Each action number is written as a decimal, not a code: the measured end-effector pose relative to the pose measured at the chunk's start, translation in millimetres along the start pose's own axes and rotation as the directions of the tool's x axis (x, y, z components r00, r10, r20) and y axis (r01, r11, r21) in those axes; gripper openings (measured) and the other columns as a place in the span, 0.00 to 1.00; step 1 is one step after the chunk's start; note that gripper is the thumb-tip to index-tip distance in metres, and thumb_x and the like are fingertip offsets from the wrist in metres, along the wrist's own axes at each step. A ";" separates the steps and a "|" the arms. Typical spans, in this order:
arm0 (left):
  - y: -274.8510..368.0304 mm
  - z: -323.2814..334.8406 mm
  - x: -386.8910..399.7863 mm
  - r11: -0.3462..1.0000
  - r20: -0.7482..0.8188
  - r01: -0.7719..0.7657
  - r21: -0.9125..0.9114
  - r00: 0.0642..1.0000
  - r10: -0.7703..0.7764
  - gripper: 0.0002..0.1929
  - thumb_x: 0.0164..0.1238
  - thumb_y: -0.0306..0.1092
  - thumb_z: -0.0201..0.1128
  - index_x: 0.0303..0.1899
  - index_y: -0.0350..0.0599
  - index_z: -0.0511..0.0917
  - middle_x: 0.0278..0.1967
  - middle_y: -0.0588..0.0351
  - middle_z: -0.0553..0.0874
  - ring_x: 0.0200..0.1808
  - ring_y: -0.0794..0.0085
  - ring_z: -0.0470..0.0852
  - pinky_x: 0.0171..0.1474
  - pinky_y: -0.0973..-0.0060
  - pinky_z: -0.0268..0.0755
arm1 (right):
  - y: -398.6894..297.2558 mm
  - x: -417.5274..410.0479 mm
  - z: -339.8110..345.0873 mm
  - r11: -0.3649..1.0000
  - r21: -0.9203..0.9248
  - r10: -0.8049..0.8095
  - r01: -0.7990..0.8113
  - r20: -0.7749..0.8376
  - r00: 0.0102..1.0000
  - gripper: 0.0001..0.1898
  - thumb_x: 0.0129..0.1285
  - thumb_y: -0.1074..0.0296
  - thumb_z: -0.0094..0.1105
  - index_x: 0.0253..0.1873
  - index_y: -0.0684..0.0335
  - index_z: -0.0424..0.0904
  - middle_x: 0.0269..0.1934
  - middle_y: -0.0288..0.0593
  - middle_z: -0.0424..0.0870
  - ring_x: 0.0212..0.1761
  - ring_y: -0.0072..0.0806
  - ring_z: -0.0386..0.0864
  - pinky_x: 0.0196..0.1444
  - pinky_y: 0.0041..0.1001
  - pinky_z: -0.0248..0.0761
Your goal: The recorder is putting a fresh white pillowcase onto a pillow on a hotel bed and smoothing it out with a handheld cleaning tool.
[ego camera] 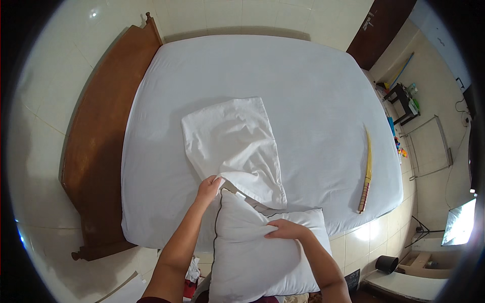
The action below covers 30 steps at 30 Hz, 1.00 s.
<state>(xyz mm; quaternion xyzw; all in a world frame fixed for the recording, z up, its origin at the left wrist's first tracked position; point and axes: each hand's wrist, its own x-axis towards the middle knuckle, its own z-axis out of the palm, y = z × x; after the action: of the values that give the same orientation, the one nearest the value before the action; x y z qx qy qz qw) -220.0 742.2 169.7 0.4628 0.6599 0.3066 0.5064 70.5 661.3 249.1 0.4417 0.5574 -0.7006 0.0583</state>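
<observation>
A white pillowcase (235, 140) lies crumpled on the bed, its open end towards me. My left hand (208, 189) pinches the near left edge of that opening. Just below it, one corner of a white pillow (257, 261) with dark piping meets the mouth of the pillowcase. Whether the corner sits inside the cloth cannot be told. My right hand (286, 229) grips the pillow near the middle of its far edge, bunching the fabric. The pillow rests against my body at the bed's near side.
A fitted sheet covers the mattress (310, 83), with a wooden headboard (110, 113) at left. A stick broom (366, 178) lies on the bed's right side. Beyond stand a small dark stool (402, 104), a metal frame (428, 147), a black bin (386, 264) and a lit softbox lamp (459, 223).
</observation>
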 end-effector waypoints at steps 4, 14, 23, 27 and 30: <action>27.4 12.7 -28.9 0.982 0.005 -0.099 0.161 0.995 0.100 0.15 0.62 0.40 0.53 0.42 0.38 0.76 0.27 0.48 0.81 0.27 0.66 0.77 0.35 0.74 0.68 | 10.5 23.5 6.4 0.993 0.109 0.055 -0.055 0.003 0.999 0.23 0.53 0.62 0.61 0.54 0.64 0.73 0.43 0.42 0.80 0.45 0.27 0.75 0.50 0.25 0.66; 67.1 -55.8 -97.2 0.919 0.304 -0.263 0.294 0.937 0.171 0.07 0.60 0.32 0.54 0.38 0.41 0.76 0.25 0.47 0.77 0.24 0.64 0.74 0.32 0.72 0.66 | -15.0 17.0 -37.3 0.976 0.216 0.120 -0.003 -0.529 0.840 0.22 0.53 0.66 0.61 0.53 0.69 0.71 0.41 0.46 0.79 0.39 0.31 0.78 0.42 0.26 0.72; 54.2 -96.5 -86.9 0.912 -0.052 -0.298 0.280 0.945 0.324 0.07 0.51 0.27 0.63 0.31 0.38 0.74 0.19 0.47 0.77 0.18 0.61 0.74 0.24 0.74 0.64 | -31.0 -9.7 -77.2 0.780 0.548 0.255 0.304 -0.721 0.645 0.20 0.54 0.68 0.61 0.50 0.72 0.71 0.39 0.47 0.79 0.37 0.33 0.78 0.39 0.29 0.73; 79.9 -26.8 -94.0 0.704 -0.284 -0.537 0.465 0.663 0.693 0.07 0.47 0.25 0.61 0.30 0.45 0.72 0.20 0.53 0.74 0.24 0.63 0.73 0.37 0.67 0.63 | 1.1 10.2 -85.9 0.732 0.570 0.305 0.373 -0.764 0.569 0.20 0.54 0.67 0.61 0.50 0.71 0.71 0.39 0.47 0.79 0.37 0.34 0.78 0.39 0.30 0.73; 82.2 -6.0 -98.0 0.670 -0.320 -0.562 0.485 0.599 0.734 0.07 0.49 0.27 0.60 0.30 0.50 0.72 0.24 0.56 0.75 0.28 0.66 0.74 0.42 0.65 0.61 | 18.9 23.1 -86.0 0.696 0.588 0.328 0.412 -0.770 0.547 0.20 0.55 0.66 0.60 0.50 0.71 0.70 0.39 0.48 0.78 0.37 0.35 0.78 0.39 0.32 0.74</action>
<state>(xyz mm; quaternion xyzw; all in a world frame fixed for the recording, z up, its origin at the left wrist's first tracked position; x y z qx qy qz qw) -195.3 683.7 280.9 0.6580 0.5887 0.4616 0.0857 115.1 735.4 220.5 0.6890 0.2065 -0.5612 -0.4095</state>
